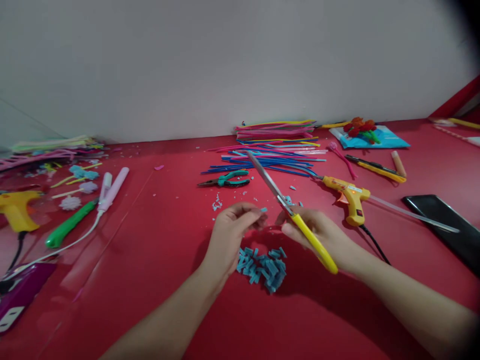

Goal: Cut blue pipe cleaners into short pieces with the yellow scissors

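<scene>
Fingers [243,212] of left hand [228,234] pinch blue scrap [264,209]; right hand [320,234] clamps scissors [270,185] (blades toward 11 o'clock); cut pile [262,265] at 6, glue gun [350,197] at 2.

Right hand [323,234]: scissors [272,186] (left [231,227]: blue piece [263,209])

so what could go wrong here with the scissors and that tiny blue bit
1. The blue piece pinched in the left hand is tiny, so the scissors in the right hand could nick a fingertip.
2. The cord of the glue gun runs beside the right forearm and might snag.
</scene>
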The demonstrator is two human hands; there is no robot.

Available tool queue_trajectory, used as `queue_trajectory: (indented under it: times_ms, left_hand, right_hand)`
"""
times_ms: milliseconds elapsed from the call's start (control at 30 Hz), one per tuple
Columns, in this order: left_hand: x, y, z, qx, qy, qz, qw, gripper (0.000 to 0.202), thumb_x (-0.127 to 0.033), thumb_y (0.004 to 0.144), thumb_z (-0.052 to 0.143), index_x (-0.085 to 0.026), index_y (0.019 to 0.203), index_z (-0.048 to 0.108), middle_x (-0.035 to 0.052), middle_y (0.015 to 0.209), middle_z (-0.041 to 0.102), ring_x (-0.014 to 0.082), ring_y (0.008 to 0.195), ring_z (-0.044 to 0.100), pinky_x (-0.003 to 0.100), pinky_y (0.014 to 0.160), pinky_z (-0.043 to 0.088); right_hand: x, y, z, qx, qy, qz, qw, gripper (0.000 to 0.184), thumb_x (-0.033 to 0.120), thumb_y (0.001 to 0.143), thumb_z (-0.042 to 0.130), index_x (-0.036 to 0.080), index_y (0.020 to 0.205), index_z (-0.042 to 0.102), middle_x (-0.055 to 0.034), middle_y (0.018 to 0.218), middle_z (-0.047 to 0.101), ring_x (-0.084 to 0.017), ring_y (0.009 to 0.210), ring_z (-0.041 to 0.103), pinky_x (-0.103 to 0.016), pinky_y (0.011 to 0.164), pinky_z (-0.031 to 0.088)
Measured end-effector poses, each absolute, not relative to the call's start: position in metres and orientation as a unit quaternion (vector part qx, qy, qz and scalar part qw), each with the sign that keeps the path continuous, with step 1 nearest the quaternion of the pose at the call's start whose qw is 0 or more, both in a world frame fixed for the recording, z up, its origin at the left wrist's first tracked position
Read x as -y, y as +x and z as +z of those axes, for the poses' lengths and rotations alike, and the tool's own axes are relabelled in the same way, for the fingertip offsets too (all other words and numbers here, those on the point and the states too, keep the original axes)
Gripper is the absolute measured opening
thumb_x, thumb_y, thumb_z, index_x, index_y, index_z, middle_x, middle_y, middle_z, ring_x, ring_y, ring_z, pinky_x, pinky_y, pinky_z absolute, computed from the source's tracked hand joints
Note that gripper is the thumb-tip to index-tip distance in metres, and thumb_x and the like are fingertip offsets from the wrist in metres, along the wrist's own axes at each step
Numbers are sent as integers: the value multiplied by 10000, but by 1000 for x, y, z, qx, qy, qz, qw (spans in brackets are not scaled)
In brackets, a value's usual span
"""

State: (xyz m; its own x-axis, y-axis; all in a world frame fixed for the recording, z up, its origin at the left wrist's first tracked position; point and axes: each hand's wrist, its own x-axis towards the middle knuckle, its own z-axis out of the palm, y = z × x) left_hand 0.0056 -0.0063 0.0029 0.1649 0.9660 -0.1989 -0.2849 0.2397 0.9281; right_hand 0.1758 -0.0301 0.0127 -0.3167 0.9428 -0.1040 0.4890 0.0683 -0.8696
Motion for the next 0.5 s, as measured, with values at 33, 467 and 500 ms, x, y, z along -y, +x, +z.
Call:
queue_trajectory:
  times_ms: [33, 467, 500]
  left_hand:
    - [5, 4, 4, -440, 387, 495, 642, 67, -199, 651, 596, -138, 680, 595, 23, 649, 627, 111, 595, 570, 249, 625, 443]
    - [2, 0, 9, -451, 386, 564, 574, 61, -184, 680, 551, -132, 661, 574, 28, 650, 615, 109, 605, 558, 255, 645, 436]
    - [2, -1, 9, -454, 386, 565, 571, 59, -182, 678, 551, -131, 656, 570, 26, 642, 612, 108, 598, 556, 252, 637, 435]
  right_hand:
    - [32, 178, 15, 694, -519, 440, 234, 288, 461, 766, 424, 175, 769, 456, 28, 648, 439, -86, 578, 385, -209, 514, 317]
    - [38, 177, 24, 722, -506, 457, 121, 406, 574, 761, 335, 181, 668, 380, 38, 610, 384, -77, 551, 325, -205, 499, 290]
    - [38, 177, 24, 722, -508, 454, 121, 416, 584, 754, 335, 181, 660, 373, 37, 610, 379, -76, 551, 320, -202, 490, 283]
